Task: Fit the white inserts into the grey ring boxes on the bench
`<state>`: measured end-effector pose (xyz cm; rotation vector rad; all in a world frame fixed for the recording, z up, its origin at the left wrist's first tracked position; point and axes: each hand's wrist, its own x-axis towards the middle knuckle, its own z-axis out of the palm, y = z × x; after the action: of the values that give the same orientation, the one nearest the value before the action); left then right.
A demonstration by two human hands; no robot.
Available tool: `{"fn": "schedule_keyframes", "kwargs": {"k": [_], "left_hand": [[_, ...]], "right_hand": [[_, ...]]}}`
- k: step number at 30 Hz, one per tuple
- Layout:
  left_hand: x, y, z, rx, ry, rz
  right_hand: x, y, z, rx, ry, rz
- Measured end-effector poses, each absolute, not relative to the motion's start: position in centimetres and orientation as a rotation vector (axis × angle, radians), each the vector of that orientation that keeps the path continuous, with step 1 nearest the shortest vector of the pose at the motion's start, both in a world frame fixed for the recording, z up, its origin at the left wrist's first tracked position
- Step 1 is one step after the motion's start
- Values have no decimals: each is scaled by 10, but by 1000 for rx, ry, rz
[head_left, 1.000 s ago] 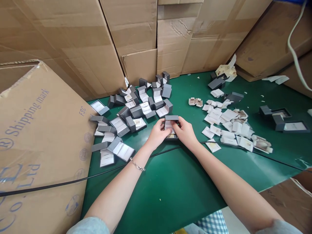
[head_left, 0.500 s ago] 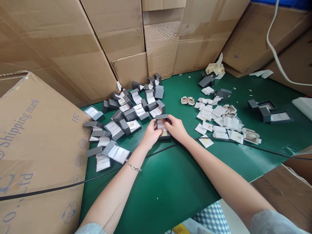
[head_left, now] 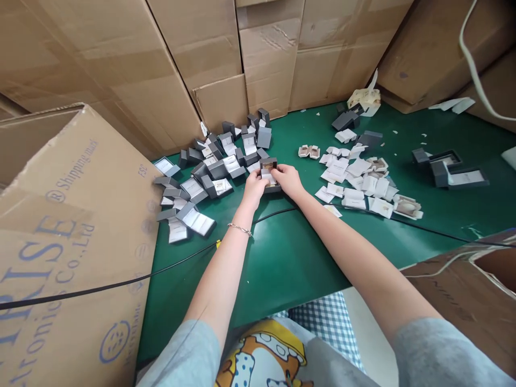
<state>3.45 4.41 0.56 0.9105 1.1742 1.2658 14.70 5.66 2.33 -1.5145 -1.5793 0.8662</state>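
Observation:
In the middle of the green table I hold a small dark grey jewellery-style box (head_left: 274, 188), its lid up and a white lining or card showing inside. My left hand (head_left: 255, 189) grips its left side, thumb reaching toward the inside. On the other side my right hand (head_left: 288, 181) is closed round the edge, with the fingertips partly hidden. To the left lie several similar open grey boxes (head_left: 218, 170) with white inserts. Right of my hands is a pile of small white paper packets and inserts (head_left: 335, 171).
A large printed carton (head_left: 80, 226) stands along the left edge, and more cartons (head_left: 213, 48) wall off the back. Black cable (head_left: 181, 261) runs across the table under my forearms. At the right sit larger open grey boxes (head_left: 467, 177). An open carton (head_left: 451, 290) is at lower right.
The view has shifted, showing more of my shirt and of the left carton's print. Both hands stay on the same open box, with little change in grip.

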Motion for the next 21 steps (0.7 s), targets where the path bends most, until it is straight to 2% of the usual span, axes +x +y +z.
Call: {"fn": "schedule_keyframes", "kwargs": {"k": [7, 13, 21], "left_hand": [[33, 36, 15, 937, 1068, 1203], [33, 34, 21, 975, 1068, 1141], [34, 37, 22, 852, 1110, 1206]], "right_hand": [[152, 51, 23, -1500, -1585, 899], [162, 53, 26, -1581, -1838, 748], [189, 34, 74, -1883, -2096, 458]]}}
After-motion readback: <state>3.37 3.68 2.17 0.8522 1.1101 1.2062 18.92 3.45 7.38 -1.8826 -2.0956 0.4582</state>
